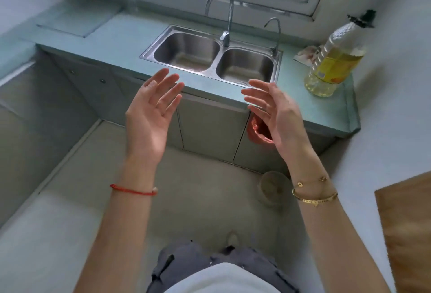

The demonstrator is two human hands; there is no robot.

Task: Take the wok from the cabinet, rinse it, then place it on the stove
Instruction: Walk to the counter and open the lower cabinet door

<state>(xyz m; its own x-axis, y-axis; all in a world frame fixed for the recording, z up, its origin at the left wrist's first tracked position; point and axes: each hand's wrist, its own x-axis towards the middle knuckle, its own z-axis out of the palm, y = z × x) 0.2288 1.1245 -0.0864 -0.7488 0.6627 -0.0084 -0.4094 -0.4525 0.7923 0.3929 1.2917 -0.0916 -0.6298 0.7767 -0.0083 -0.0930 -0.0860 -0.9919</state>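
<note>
No wok is in view. My left hand (151, 115) and my right hand (275, 115) are both raised in front of me, palms turned inward, fingers spread, holding nothing. They hover just before the counter's front edge, over the shut grey cabinet doors (210, 127) beneath the sink. The steel double sink (149, 54) lies past my fingertips with both bowls bare. A tall curved tap (224, 12) stands behind the divider, with a smaller tap (275, 33) to its right. No stove shows clearly.
A big bottle of yellow oil (333, 59) stands on the teal counter (112, 38) at the right. A red bag (256, 129) hangs at the cabinet front behind my right hand. A round container (272, 187) sits on the floor. A wooden board (408, 222) juts in at right.
</note>
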